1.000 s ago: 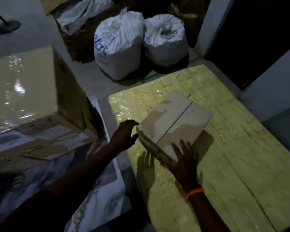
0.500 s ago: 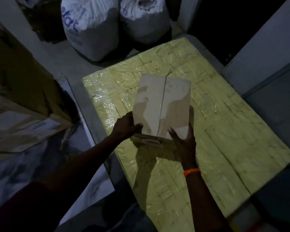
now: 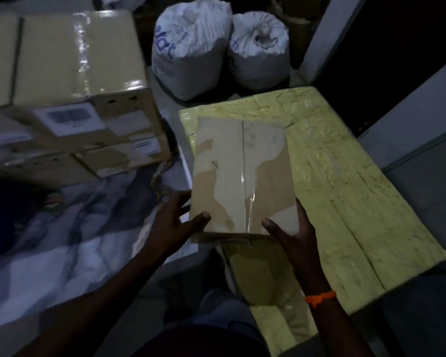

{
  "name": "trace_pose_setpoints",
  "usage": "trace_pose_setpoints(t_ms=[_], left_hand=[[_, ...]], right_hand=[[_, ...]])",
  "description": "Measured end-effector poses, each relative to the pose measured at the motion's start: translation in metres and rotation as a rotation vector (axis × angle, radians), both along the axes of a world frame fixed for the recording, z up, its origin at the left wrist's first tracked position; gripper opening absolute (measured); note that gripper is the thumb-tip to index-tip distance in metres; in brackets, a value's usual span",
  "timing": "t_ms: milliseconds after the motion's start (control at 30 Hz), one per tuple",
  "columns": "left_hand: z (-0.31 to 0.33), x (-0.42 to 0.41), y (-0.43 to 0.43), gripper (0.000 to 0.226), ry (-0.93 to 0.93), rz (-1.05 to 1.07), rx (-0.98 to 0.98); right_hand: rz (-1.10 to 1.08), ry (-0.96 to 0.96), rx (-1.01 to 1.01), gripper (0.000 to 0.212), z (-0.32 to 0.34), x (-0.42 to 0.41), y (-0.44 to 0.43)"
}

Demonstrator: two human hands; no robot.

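Box (image 3: 242,176), cardboard, taped: you grip its near end, thumbs on top, left hand (image 3: 173,228) and right hand (image 3: 291,235) clasping the sides, raised over the left edge of the yellow bundle (image 3: 345,189). Step: carrying. Next likely needs a level set-down.

1. I read the small carton (image 3: 216,181) as pale tan mottled with darker brown patches. A glossy clear tape strip (image 3: 243,176) runs down its middle seam.
2. The wrapped slab (image 3: 345,191) is pale yellow-green. Its film is crinkled, with shiny wrinkle lines and a few straight seams towards its right edge.
3. Both sacks beyond the slab's far edge are white. The left sack (image 3: 191,47) carries blue lettering, and the right sack (image 3: 258,50) looks plain.
4. The big carton (image 3: 70,57) is tan with bright glare streaks. Its white label (image 3: 67,118) shows a dark barcode.
5. The floor sheet (image 3: 62,240) is white with grey-blue, marble-like veining.
6. The wristband (image 3: 319,297) is bright orange.
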State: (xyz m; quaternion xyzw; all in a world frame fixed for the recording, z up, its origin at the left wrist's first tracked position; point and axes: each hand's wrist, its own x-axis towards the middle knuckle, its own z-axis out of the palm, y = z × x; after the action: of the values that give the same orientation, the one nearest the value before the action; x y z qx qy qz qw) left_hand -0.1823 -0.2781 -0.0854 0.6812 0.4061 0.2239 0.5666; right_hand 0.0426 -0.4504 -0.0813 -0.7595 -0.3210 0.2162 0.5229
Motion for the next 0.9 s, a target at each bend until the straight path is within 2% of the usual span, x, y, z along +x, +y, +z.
trace_pose_setpoints(t_ms=[67, 167, 267, 433, 633, 733, 833, 900], left_hand=[[0.001, -0.044, -0.025, 0.055, -0.027, 0.095, -0.015], [-0.004, -0.099, -0.059, 0.057, -0.046, 0.241, -0.076], [-0.015, -0.148, -0.084, 0.071, -0.030, 0.348, -0.119], [-0.021, -0.205, -0.104, 0.061, -0.058, 0.516, -0.174], [-0.038, -0.243, -0.102, 0.080, -0.071, 0.670, -0.162], [-0.045, -0.251, -0.101, 0.075, -0.050, 0.679, -0.140], [-0.046, -0.251, -0.104, 0.055, -0.022, 0.668, -0.137], [-0.044, -0.246, -0.106, 0.051, -0.024, 0.688, -0.120]], right_hand=[[0.046, -0.030, -0.037, 0.098, -0.003, -0.028, -0.009], [0.130, -0.014, -0.082, 0.101, -0.008, -0.067, -0.016], [0.236, 0.004, -0.086, 0.098, -0.009, -0.107, -0.016], [0.454, 0.065, -0.149, 0.092, -0.012, -0.144, 0.011], [0.589, 0.097, -0.189, 0.082, -0.023, -0.181, 0.047], [0.609, 0.118, -0.214, 0.081, -0.030, -0.186, 0.048], [0.622, 0.142, -0.223, 0.080, -0.036, -0.185, 0.046], [0.634, 0.155, -0.219, 0.080, -0.037, -0.183, 0.048]])
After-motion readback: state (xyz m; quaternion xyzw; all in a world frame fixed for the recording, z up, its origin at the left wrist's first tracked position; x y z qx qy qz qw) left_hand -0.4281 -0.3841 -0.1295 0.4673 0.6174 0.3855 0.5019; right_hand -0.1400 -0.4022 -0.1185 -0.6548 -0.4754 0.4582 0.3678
